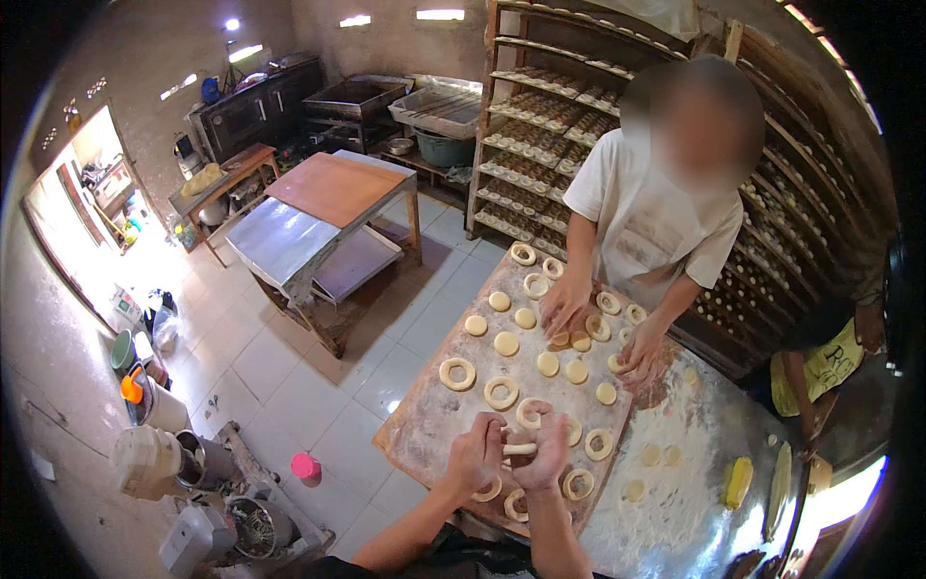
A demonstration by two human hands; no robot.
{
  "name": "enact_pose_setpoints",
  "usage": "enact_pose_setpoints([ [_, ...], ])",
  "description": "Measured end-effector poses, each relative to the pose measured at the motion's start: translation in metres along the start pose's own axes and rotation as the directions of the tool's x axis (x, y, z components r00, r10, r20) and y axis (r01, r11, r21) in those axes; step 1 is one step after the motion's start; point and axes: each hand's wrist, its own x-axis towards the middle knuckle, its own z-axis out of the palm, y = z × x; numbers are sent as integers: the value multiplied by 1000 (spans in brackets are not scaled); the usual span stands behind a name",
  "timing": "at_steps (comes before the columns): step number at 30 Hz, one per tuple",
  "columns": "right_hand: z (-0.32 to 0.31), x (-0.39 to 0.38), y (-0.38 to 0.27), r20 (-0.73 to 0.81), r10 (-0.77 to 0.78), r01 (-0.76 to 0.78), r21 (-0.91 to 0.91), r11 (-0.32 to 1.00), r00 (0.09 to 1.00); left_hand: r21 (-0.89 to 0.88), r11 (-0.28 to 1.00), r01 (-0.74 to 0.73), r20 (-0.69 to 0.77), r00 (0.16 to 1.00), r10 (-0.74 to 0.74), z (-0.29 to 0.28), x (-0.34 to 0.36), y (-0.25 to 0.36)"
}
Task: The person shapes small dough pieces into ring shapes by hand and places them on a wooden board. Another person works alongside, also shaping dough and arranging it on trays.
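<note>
Both of the person's hands meet over the near edge of the floured wooden board (424, 425). The left hand (475, 458) and the right hand (546, 450) are each curled narrow, pinching between them a short pale roll of dough (520, 449) that bridges the gap from one set of fingers to the other. It hangs just above the board, not resting on it.

Around the hands lie finished dough rings (457, 373), one touching distance off toward the board's left side, more tucked close beneath the wrists by the near edge. Flat dough discs (506, 344) sit in loose rows toward the middle and far end. Across the board a co-worker in a white shirt presses both hands (567, 307) onto discs near the far right corner. To the right, the steel tabletop (709, 434) is dusted with flour and carries a few more discs and a yellow scraper-like thing (738, 481).

The risks look small but real, to my eye. The roll is thin; pulled unevenly it could tear or end up lumpy at the join. The rings under the wrists are crowded, so a dropped forearm or sleeve could squash one. And the board's near corner seems to overhang the table a little, so heavy leaning there might tip it.
</note>
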Motion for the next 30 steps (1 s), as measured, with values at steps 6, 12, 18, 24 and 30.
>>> enact_pose_setpoints([
  [6, -13, 23, 14, 189, -458, 467, -619, 631, 869, 78, 996, 42, 22, 999, -44, -11, 17, -12],
  [12, 16, 35, -1, 94, -69, 108, -536, 837, 993, 35, 977, 211, 75, 974, -213, -13, 37, -6],
  [18, 4, 39, -23, -229, -289, -98, -909, 405, 929, 645, 732, 218, -244, 967, -73, -32, 74, -11],
  [24, -108, -59, -52, -480, -346, -339, -854, 394, 806, 736, 659, 156, -54, 983, -173, -49, 40, -25],
  [30, -213, -161, -70, -738, -342, -763, -641, 88, 581, 563, 826, -14, 132, 989, -74, 29, 23, -6],
])
